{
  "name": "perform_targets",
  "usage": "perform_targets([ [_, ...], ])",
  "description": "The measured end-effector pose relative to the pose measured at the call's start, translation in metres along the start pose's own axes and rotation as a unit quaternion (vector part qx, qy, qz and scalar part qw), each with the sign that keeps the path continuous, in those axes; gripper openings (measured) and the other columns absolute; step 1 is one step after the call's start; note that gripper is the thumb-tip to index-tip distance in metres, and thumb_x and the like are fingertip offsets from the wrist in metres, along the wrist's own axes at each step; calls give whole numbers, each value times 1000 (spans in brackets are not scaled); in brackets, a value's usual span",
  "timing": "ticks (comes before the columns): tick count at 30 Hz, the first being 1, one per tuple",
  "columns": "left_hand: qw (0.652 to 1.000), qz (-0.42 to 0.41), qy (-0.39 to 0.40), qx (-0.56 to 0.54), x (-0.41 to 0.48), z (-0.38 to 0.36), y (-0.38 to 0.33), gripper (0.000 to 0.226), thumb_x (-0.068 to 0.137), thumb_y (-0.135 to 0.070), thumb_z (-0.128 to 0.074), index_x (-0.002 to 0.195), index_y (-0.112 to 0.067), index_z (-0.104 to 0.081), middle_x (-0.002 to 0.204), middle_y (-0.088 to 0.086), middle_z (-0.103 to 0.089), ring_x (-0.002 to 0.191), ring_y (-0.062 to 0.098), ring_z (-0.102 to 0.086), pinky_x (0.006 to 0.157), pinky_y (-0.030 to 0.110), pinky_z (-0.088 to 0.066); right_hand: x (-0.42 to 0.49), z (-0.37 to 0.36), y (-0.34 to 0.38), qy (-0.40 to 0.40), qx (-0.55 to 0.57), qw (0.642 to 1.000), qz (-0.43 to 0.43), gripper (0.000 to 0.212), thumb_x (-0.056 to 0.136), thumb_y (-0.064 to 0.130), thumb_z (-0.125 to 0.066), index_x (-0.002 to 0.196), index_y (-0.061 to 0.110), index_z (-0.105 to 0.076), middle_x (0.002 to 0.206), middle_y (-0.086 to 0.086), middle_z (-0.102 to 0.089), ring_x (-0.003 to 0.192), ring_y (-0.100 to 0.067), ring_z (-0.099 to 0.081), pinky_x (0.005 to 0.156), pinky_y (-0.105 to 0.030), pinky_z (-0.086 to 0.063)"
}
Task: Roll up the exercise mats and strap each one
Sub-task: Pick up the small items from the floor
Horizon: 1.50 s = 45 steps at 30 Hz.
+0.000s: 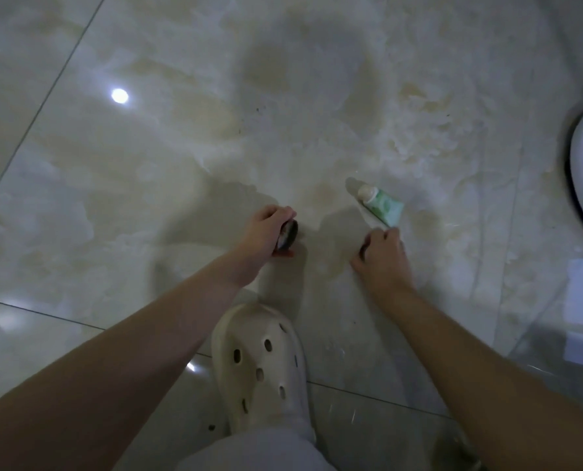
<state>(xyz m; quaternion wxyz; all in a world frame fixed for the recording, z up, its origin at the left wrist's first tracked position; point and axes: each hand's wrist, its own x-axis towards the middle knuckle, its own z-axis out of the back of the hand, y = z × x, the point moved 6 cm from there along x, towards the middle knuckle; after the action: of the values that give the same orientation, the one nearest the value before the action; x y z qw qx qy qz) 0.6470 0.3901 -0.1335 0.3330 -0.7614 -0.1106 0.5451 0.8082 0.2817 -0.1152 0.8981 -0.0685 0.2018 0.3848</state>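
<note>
Scanning the glossy, marble-veined tile floor (147, 181), I find no exercise mat in view, so I judge the step is fetching a strap, best lifted whole so it stays wound. Smaller come the cream foam clog (259, 362) with oval holes, the soft green-and-white tube (381, 205) lying flat, and the dark round coil (288, 236), perhaps a rolled strap, which my left grip (266, 232) curls around. My right grip (381, 263) is curled just beside the tube's tail; I cannot tell whether it holds anything.
</note>
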Motion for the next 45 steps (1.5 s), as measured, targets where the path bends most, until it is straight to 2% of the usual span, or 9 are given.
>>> perform_targets([
  [4, 1000, -6, 4, -20, -4, 3, -2, 16, 98, -17, -48, 86, -14, -58, 82, 1, -51, 66, 13, -52, 44, 23, -52, 42, 41, 12, -85, -31, 996, 6, 45, 90, 24, -54, 126, 0, -40, 127, -21, -37, 113, -36, -43, 88, -39, -41],
  [8, 997, 31, -9, -66, -5, 6, 1, 23, 97, -14, -47, 76, -14, -56, 79, 4, -49, 61, 18, -49, 36, 24, -48, 67, 36, 2, 8, -60, 997, -39, 66, 88, 42, -61, 134, 4, -33, 140, -21, -24, 121, -36, -38, 93, -40, -40],
  [11, 993, 55, -6, -108, -5, 10, 6, 26, 98, -16, -45, 75, -13, -56, 79, 6, -49, 61, 20, -49, 34, 25, -48, 62, 28, 14, 37, -34, 998, -36, 55, 91, 34, -59, 130, 2, -37, 138, -21, -25, 116, -39, -46, 91, -41, -43],
  [15, 987, 48, -8, -154, -8, 20, 11, 25, 99, -18, -42, 80, -12, -57, 81, 11, -51, 60, 20, -54, 37, 24, -50, 31, 8, 66, 50, 8, 996, 71, 43, 92, 31, -54, 121, 2, -43, 124, -19, -37, 105, -39, -51, 82, -41, -44],
  [21, 977, -75, -117, -165, -12, 58, 3, 23, 100, -15, -38, 85, -15, -56, 90, 11, -52, 75, 21, -55, 46, 23, -53, -7, -4, 143, -10, 30, 989, 146, 50, 88, 23, -58, 130, 5, -36, 131, -14, -34, 119, -29, -39, 94, -31, -38],
  [25, 974, -104, -138, -144, -13, 81, -8, 23, 101, -21, -37, 90, -20, -56, 100, 10, -54, 92, 27, -55, 60, 29, -52, -15, -6, 175, -10, -49, 981, 188, 54, 85, 18, -53, 132, 1, -30, 131, -16, -31, 118, -29, -35, 101, -30, -30],
  [30, 976, -142, -121, -111, -12, 92, -26, 19, 101, -22, -40, 104, -13, -56, 95, 3, -56, 87, 17, -56, 69, 28, -50, -21, 3, 198, 3, -99, 957, 272, 41, 88, 5, -46, 128, 1, -37, 129, -17, -37, 118, -29, -36, 95, -31, -33],
  [40, 983, -127, -103, -87, -19, 99, -20, 19, 101, -23, -40, 106, -14, -56, 94, 2, -61, 84, 11, -59, 74, 27, -47, -20, 2, 213, 171, 191, 947, 195, 74, 70, 13, -80, 133, 5, -42, 124, -13, -52, 107, -27, -57, 78, -25, -43],
  [45, 980, -105, -85, -145, -21, 110, -14, 26, 104, -26, -32, 109, -9, -51, 89, 6, -57, 76, 14, -58, 59, 25, -49, -34, 1, 215, 172, 244, 928, 224, 51, 82, 12, -71, 126, 2, -48, 120, -15, -58, 100, -31, -61, 90, -44, -47],
])
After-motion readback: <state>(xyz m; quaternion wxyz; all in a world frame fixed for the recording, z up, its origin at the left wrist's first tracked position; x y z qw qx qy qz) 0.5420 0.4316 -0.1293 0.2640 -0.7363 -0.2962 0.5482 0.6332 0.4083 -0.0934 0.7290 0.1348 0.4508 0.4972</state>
